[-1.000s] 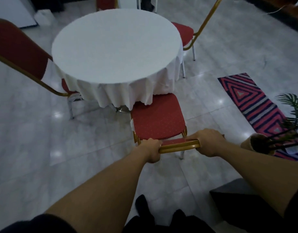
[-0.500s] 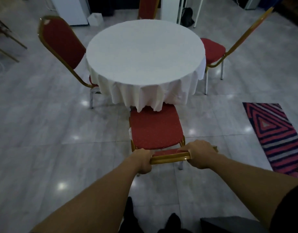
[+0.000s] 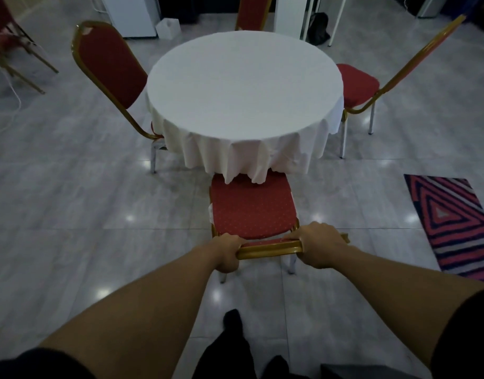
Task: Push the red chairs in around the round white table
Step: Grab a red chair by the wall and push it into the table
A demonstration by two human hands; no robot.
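A round white table [image 3: 243,86] with a draped cloth stands in the middle of the floor. In front of me is the near red chair [image 3: 251,206], gold-framed, with the front of its seat under the cloth's hem. My left hand [image 3: 227,253] and my right hand [image 3: 321,248] both grip the top rail of its backrest. A left red chair [image 3: 109,69] has its seat mostly hidden under the cloth. The right red chair [image 3: 358,87] stands angled, with its seat mostly outside the table's edge. A far red chair [image 3: 251,12] shows behind the table.
A red and dark patterned rug [image 3: 454,225] lies on the floor to the right. White cabinets [image 3: 131,12] and a small white box [image 3: 168,28] stand at the back. More chair frames [image 3: 8,50] sit at the far left. The tiled floor [image 3: 71,201] is glossy.
The view has tilted up and shifted, so the table sits more central and further off. The near chair's seat is slightly further under the cloth. Both hands keep their grip.
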